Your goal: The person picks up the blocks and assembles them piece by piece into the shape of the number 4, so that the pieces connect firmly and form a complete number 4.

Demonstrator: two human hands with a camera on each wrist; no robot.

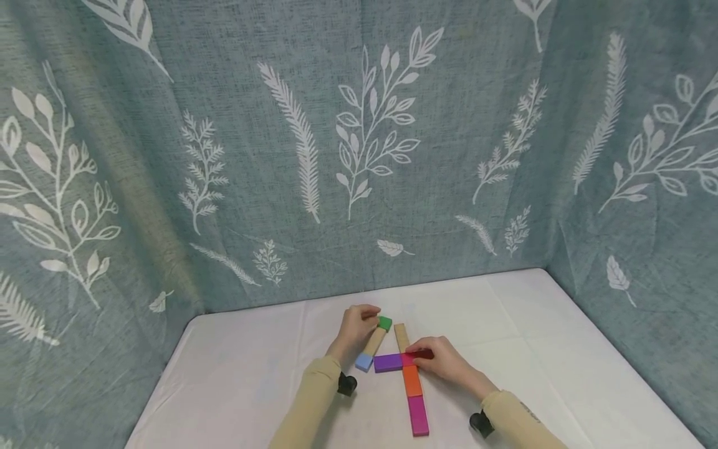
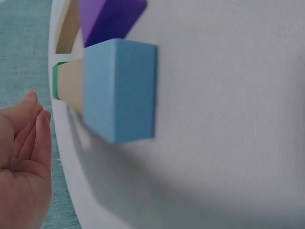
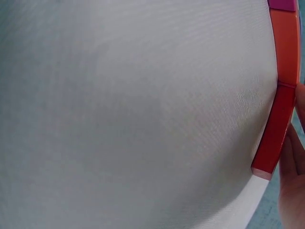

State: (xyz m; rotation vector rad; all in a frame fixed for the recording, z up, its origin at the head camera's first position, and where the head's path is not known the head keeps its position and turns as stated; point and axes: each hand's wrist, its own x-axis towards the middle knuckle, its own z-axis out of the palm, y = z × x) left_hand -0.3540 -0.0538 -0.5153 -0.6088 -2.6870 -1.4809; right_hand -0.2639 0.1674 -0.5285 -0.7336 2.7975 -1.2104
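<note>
My left hand is beside the green block, fingers loosely bent and holding nothing. In the left wrist view its fingertips are apart from that block. Below the green block, a plain wooden block and a light blue block continue a slanted row. My right hand pinches a dark red block at the right side of a crimson block. A purple block lies on the crimson block's left, an orange block below it.
A magenta block ends the column under the orange one, and another plain wooden block tops it. All lie on a white-covered table. A leaf-patterned teal curtain stands behind and at both sides.
</note>
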